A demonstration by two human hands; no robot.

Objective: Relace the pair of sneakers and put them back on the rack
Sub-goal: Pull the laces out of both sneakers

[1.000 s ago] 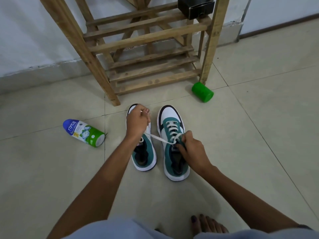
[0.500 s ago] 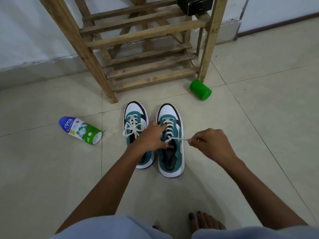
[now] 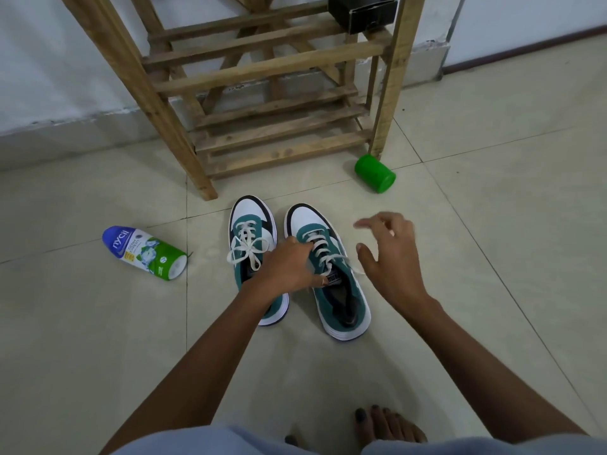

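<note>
Two green-and-white sneakers stand side by side on the tiled floor, toes toward the wooden rack [image 3: 262, 93]. The left sneaker [image 3: 251, 224] has its white lace tied in a bow. The right sneaker [image 3: 341, 290] is laced, and a loose lace end [image 3: 356, 269] lies over its right side. My left hand [image 3: 289, 266] reaches across the left sneaker, its fingers curled on the right sneaker's lacing near the tongue. My right hand [image 3: 387, 254] hovers just right of that sneaker with spread fingers, holding nothing and slightly blurred.
A powder bottle [image 3: 144, 252] lies on its side left of the sneakers. A green cup [image 3: 374, 174] lies by the rack's right leg. A black box [image 3: 361, 9] sits on an upper rack shelf. My bare foot [image 3: 387, 425] shows at the bottom edge.
My right hand has let go of the lace end it was pulling rightward and has opened. My left hand stays on the right sneaker's lacing.
</note>
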